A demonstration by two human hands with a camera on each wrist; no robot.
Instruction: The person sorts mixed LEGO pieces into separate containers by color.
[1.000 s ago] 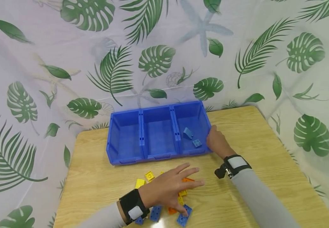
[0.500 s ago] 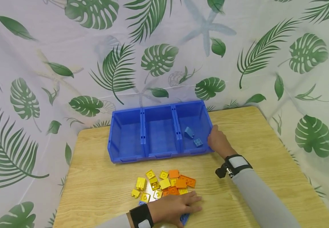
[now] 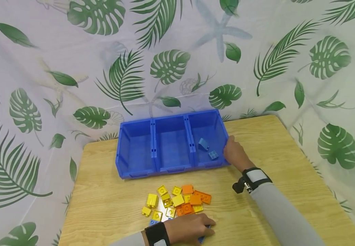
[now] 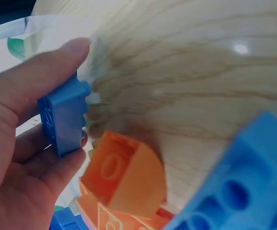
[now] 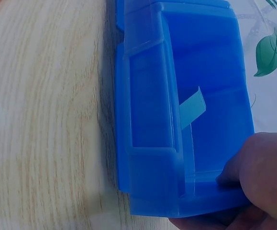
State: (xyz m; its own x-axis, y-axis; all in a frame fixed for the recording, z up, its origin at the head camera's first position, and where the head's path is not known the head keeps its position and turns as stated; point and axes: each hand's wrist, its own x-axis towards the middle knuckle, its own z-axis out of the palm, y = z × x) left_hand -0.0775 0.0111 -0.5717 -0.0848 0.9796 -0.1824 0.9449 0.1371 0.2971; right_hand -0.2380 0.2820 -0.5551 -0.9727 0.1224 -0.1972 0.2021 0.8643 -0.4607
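Between the thumb and fingers of my left hand (image 3: 188,228) is a blue toy building brick (image 4: 64,115), pinched at its edges as the left wrist view shows. The hand is low over the near side of a brick pile, with orange bricks (image 4: 128,175) just beyond its fingers. My right hand (image 3: 235,153) grips the right side wall of a blue three-compartment bin (image 3: 174,169), its thumb over the rim. Inside the right compartment lie a light blue sloped brick (image 3: 203,144) and a light blue square brick (image 3: 213,155).
Yellow bricks (image 3: 152,200) and orange bricks (image 3: 195,199) lie loosely in front of the bin on the wooden table (image 3: 266,212). Another blue brick (image 4: 243,187) is close to the left wrist camera. A leaf-patterned cloth (image 3: 171,41) hangs behind the table.
My left hand has come down toward the near table edge and taken hold of a blue brick, uncovering the yellow and orange bricks. The right hand stays on the bin.
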